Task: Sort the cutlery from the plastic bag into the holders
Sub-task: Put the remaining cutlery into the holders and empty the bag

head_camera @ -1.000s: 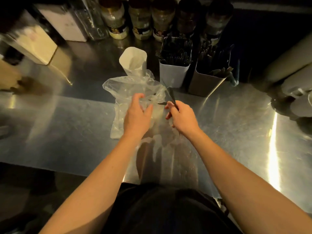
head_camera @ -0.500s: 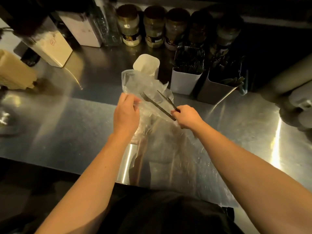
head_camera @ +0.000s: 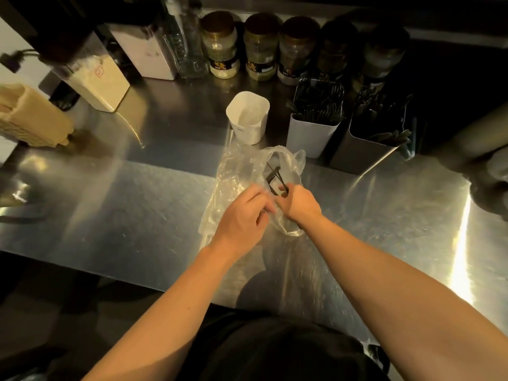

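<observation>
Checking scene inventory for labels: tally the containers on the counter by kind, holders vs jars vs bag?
Cutlery holders: 3, the empty white holder, the white holder with forks, the grey holder.
Lidded jars in the back row: 5, first at.
Plastic bag: 1.
Total: 9.

No lettering could be read with certainty. The jars [head_camera: 220,46] behind the white cup [head_camera: 247,116] carried dark labels with gold print, too blurred to make out. The cup bore a small grey mark low on its front, illegible. The canister [head_camera: 96,78] left of the cup showed a faint red square sign.
</observation>
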Demonstrator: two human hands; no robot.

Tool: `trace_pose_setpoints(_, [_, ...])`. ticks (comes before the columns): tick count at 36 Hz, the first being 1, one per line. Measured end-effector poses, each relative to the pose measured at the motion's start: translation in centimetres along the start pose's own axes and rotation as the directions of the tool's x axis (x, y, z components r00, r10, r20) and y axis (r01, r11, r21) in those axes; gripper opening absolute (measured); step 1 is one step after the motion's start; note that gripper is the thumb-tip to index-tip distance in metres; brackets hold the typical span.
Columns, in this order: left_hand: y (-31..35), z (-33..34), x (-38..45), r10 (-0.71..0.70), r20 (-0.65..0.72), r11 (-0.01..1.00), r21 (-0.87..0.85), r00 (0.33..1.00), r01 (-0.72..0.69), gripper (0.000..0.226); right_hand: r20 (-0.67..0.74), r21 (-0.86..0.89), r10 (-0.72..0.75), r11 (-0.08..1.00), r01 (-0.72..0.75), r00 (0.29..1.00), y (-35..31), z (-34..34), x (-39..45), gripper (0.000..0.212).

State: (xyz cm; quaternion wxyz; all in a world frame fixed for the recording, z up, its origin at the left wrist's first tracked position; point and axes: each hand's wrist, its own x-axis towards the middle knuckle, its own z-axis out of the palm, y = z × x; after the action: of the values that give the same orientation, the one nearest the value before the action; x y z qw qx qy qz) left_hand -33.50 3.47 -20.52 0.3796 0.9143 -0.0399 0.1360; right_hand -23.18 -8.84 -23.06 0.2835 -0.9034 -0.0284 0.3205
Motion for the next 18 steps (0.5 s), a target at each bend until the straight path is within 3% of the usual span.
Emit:
trace_pose_setpoints(3, [0.6,0.4,-0.2,0.032,0.037,0.999,-0.041,0.999,-0.031,0.021,-0.008,-0.073,-0.015,0.997,0.014,1.000,0.4,0.1,0.0,0.045])
trace_pose_setpoints(6, [1.1,0.8,-0.4,0.079,0.070,0.994,-0.087,0.994,-0.072,0.023,0.024,-0.107,-0.033,0.994,0.035,0.999,0.2,0.0,0.0,0.020])
trace_pose_setpoints(9, [1.5,0.4,-0.4,-0.039,0.145,0.992,-0.110,0.989,0.055,0.049,0.051,-0.135,-0.017,0.991,0.024,0.999,0.2,-0.1,-0.1,0.025])
trace_pose_setpoints(11, [1.5,0.0,-0.3,-0.108,0.053,0.973,-0.197,0.993,0.116,0.064,0.013,-0.126,-0.018,0.992,0.019,1.000,0.3,-0.3,-0.2,0.032])
trace_pose_setpoints(13, [1.0,-0.2,-0.1,-0.133,-0.175,0.951,-0.300,0.975,0.076,0.062,-0.017,-0.107,-0.011,0.994,0.009,1.000,0.3,-0.7,-0.2,0.034])
trace_pose_setpoints(15, [-0.1,-0.2,0.2,-0.311,-0.341,0.913,-0.367,0.887,0.179,0.052,0.016,-0.098,0.011,0.995,-0.010,1.000,0.1,-1.2,0.0,0.030])
trace_pose_setpoints(18, [-3.2,-0.3,0.8,-0.625,-0.346,0.779,-0.333,0.700,0.531,0.040,0.098,-0.033,0.031,0.999,-0.028,0.995,-0.3,-2.3,0.3,0.031])
